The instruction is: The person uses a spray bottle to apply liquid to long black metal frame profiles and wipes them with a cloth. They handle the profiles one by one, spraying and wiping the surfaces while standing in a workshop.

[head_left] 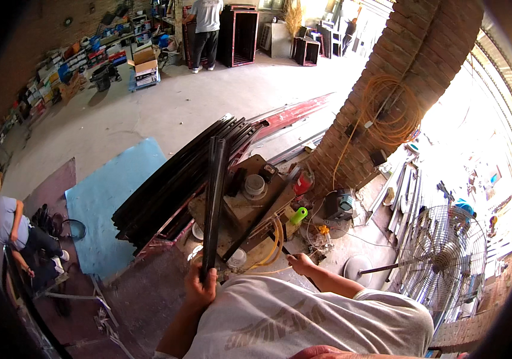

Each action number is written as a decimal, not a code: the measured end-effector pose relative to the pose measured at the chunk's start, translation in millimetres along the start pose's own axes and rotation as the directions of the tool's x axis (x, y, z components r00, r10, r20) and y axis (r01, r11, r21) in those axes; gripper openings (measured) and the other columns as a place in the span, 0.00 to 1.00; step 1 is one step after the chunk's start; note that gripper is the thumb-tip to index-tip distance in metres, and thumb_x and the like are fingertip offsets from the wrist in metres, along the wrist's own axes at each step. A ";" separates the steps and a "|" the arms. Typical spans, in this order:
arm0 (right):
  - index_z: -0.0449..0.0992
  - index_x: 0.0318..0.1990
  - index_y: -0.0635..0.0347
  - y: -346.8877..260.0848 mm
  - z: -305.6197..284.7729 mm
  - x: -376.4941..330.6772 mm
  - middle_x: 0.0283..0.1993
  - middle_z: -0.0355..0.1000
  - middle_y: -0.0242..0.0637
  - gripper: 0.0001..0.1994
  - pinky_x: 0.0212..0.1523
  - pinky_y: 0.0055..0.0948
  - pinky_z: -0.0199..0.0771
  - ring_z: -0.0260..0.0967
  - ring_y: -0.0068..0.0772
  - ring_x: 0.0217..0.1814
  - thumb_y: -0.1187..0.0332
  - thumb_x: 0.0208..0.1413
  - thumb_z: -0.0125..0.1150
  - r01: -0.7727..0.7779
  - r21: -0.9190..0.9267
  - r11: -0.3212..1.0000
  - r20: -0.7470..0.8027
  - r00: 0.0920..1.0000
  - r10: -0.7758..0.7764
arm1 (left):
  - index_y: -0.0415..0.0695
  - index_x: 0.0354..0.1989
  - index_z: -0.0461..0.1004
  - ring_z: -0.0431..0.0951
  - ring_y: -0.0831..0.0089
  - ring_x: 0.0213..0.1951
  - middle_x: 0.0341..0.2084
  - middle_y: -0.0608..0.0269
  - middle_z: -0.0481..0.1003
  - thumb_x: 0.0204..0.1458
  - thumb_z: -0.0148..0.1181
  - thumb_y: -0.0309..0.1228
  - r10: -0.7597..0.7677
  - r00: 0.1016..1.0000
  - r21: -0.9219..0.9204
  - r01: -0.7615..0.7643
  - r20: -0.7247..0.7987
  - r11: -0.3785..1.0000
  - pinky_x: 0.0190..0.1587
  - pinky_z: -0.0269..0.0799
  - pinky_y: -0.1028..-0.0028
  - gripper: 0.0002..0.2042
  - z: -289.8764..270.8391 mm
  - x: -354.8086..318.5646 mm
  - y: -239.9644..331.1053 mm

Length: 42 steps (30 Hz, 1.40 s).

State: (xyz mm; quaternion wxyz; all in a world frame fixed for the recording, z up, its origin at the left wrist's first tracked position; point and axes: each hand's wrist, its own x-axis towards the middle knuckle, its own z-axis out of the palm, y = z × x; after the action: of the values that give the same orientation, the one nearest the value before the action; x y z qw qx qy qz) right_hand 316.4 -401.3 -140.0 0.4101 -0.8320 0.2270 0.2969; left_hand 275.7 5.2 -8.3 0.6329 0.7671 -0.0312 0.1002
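Here, in the head view, the left hand [200,288] holds a narrow grip round one long dark metal bar [214,203], lifted off the stack of bars [178,173]; the right hand [299,262] grips a thin dark rod, and most bars remain stacked.

A workshop with a pale concrete floor [166,113], dusty and sunlit toward the far end. A brick pillar [400,78] rises at right, a coil of orange cable [391,110] hanging on it. On the far left, cluttered shelves [58,72] line a dark wall; cardboard boxes [145,66] stand near them. Dark red cabinet frames [238,36] stand against the far wall, a person beside them. A blue tarp [109,191] lies on the floor at left. A large pedestal fan [441,257] stands at near right, where daylight glares in.
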 end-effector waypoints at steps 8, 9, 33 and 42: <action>0.76 0.36 0.61 7.1 0.2 14.6 0.16 0.62 0.29 0.24 0.16 0.31 0.60 0.59 0.25 0.14 0.46 0.67 0.54 0.052 0.149 0.987 0.088 0.994 -0.066 | 0.41 0.39 0.70 0.77 0.73 0.22 0.21 0.62 0.76 0.61 0.61 0.32 -0.072 0.994 0.145 0.083 -0.078 0.986 0.27 0.72 0.70 0.08 21.0 -37.8 19.1; 0.76 0.36 0.61 6.8 0.6 18.9 0.16 0.63 0.29 0.24 0.16 0.31 0.60 0.60 0.26 0.14 0.46 0.67 0.54 0.061 0.154 0.986 0.099 0.992 -0.077 | 0.41 0.39 0.70 0.77 0.72 0.22 0.21 0.63 0.76 0.61 0.61 0.32 -0.073 0.993 0.157 0.087 -0.093 0.984 0.27 0.72 0.70 0.08 23.9 -42.2 23.4; 0.71 0.36 0.62 -5.1 -3.4 22.9 0.21 0.69 0.35 0.21 0.15 0.31 0.66 0.69 0.30 0.16 0.51 0.68 0.52 -0.048 0.289 0.956 0.191 0.982 -0.008 | 0.42 0.34 0.69 0.75 0.79 0.19 0.20 0.65 0.76 0.63 0.60 0.35 -0.137 0.952 0.201 0.196 -0.274 0.960 0.23 0.70 0.75 0.10 39.3 -110.3 52.7; 0.73 0.35 0.61 13.7 -4.3 10.5 0.20 0.68 0.33 0.21 0.14 0.28 0.67 0.67 0.26 0.14 0.51 0.69 0.51 -0.048 0.292 0.955 0.169 0.986 -0.002 | 0.42 0.34 0.69 0.75 0.78 0.19 0.20 0.65 0.76 0.62 0.61 0.35 -0.110 0.981 0.215 0.143 -0.159 0.966 0.23 0.70 0.75 0.10 48.0 -97.1 51.5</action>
State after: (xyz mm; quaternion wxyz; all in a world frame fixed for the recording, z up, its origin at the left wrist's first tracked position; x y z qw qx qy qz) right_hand 316.8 -413.9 -152.6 0.5439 -0.7309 0.2432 0.3330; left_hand 177.2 -59.5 14.0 0.5476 0.8249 0.0759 0.1183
